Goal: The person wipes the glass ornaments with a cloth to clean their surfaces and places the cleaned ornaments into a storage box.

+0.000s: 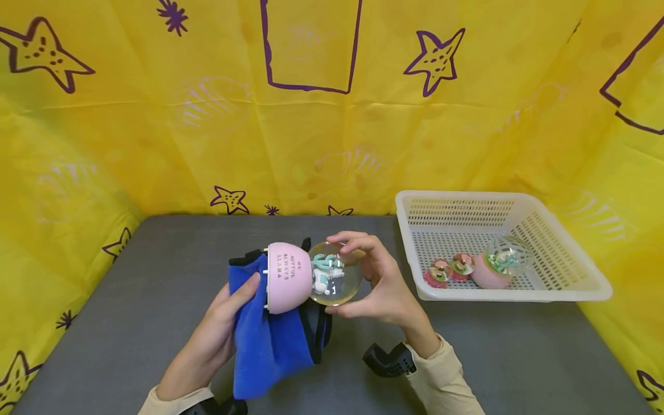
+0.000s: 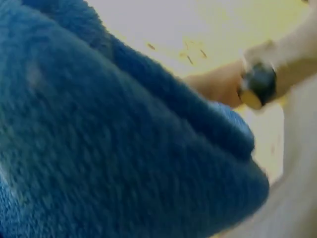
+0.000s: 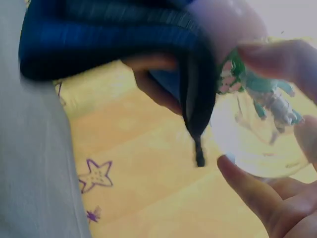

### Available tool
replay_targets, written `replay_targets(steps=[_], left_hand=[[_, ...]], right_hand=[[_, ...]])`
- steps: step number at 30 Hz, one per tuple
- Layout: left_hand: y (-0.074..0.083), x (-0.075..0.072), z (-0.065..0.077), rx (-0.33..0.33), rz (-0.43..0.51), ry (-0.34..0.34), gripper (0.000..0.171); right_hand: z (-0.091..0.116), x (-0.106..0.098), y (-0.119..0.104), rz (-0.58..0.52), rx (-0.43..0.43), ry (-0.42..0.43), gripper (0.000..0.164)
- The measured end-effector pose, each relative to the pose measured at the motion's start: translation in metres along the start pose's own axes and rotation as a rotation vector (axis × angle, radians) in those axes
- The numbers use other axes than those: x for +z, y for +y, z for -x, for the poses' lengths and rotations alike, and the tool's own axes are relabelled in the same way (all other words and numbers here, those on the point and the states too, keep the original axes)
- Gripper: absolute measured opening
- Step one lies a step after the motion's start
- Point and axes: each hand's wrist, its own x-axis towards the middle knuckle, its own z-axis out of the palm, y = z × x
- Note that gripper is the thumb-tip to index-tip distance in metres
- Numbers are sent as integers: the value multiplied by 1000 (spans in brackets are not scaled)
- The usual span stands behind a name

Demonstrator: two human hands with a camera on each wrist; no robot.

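A snow globe [image 1: 290, 278] lies on its side in the air, its pink lettered base to the left and its clear ball to the right. Inside the ball are a white llama and a green cactus. My right hand [image 1: 381, 282] grips the ball, thumb below and fingers above; the right wrist view shows fingertips [image 3: 235, 168] against the glass. My left hand [image 1: 220, 323] holds a blue cloth [image 1: 275, 351] with black edging, the thumb at the base's bottom end and the other fingers hidden. The cloth [image 2: 109, 134] fills most of the left wrist view.
On the right of the grey table [image 1: 171, 253] stands a white plastic basket [image 1: 519, 295]. It contains another pink-based globe [image 1: 490, 274] and two small red-and-green pieces, one of them a round figure [image 1: 438, 274]. Yellow patterned cloth [image 1: 311, 144] hangs behind and at the sides.
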Motion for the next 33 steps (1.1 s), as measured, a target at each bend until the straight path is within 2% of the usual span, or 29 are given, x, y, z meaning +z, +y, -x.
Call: replay_targets(steps=[3, 6, 8, 11, 13, 14, 16, 18, 20, 23, 25, 27, 29, 31, 33], left_hand=[[5, 1, 1, -108, 58, -43, 26], [9, 5, 1, -169, 74, -22, 25], [11, 7, 1, -189, 59, 31, 24], [13, 11, 2, -199, 21, 147, 22], [13, 13, 3, -168, -15, 227, 21], [14, 14, 4, -138, -35, 271, 21], [14, 16, 3, -33, -95, 352, 19], [13, 19, 2, 129, -213, 421, 15], [11, 22, 0, 301, -344, 478, 18], [4, 26, -2, 552, -550, 482, 36], [0, 27, -3, 660, -642, 398, 49], [-3, 27, -3, 699, -751, 318, 61], [-3, 28, -3, 682, -821, 262, 68], [-4, 27, -3, 657, -892, 255, 73], [-4, 26, -3, 666, -902, 270, 72]], right_hand=[[0, -2, -1, 55, 7, 23, 79], [1, -4, -1, 100, 14, 49, 76], [1, -6, 0, 113, 14, 67, 74], [1, -10, 1, 130, 0, 104, 74], [1, -15, 2, 127, -3, 140, 75], [2, -18, 1, 121, -1, 157, 77], [3, -23, 1, 90, 6, 186, 80], [4, -28, 0, 50, 16, 200, 83], [4, -30, -1, 19, 17, 192, 84], [3, -28, -1, 10, 24, 150, 85], [2, -22, 0, 15, 40, 111, 84], [1, -16, 1, 25, 67, 73, 84], [1, -11, 4, 26, 98, 54, 84], [1, -7, 6, 34, 117, 49, 84], [2, -6, 7, 38, 133, 58, 84]])
